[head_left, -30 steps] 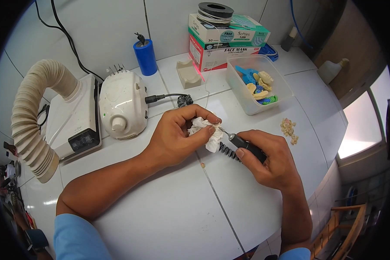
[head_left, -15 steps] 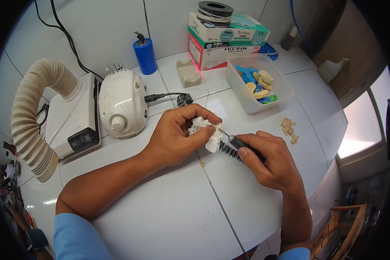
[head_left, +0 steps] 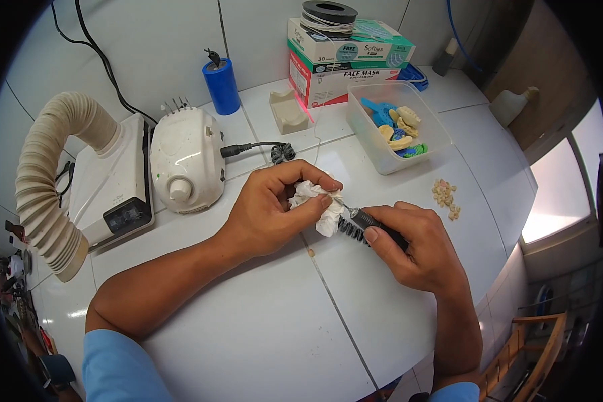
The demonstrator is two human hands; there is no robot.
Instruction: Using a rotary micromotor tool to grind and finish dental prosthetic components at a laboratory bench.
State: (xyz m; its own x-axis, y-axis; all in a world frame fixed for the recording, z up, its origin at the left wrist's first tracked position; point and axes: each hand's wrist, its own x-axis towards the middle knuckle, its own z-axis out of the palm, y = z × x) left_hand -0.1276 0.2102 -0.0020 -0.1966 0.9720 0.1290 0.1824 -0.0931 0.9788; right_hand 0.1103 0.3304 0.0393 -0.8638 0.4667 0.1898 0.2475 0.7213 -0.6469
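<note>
My left hand [head_left: 264, 208] is closed around a crumpled white tissue [head_left: 330, 222], with thumb and forefinger pinched at its right side. A small pale piece seems to sit at those fingertips, too covered to make out. In my right hand [head_left: 425, 251] is a black rotary handpiece [head_left: 367, 221], gripped like a pen. Its thin metal tip points left, close to the pinched fingertips; whether it touches anything I cannot tell. A black coiled cord [head_left: 352, 232] shows beneath the handpiece, between the two hands.
Behind my left forearm stand a white control unit [head_left: 187, 161] and a machine with a ribbed hose [head_left: 37, 181]. A blue cylinder [head_left: 221, 87], a beige holder [head_left: 289, 114], mask boxes [head_left: 345, 84] and a plastic tub [head_left: 388, 157] line the back. Small tooth-like pieces [head_left: 443, 194] lie right.
The handpiece tip has shifted slightly down and right at the tissue's edge. My left hand keeps its grip, and the whole view has moved a little.
</note>
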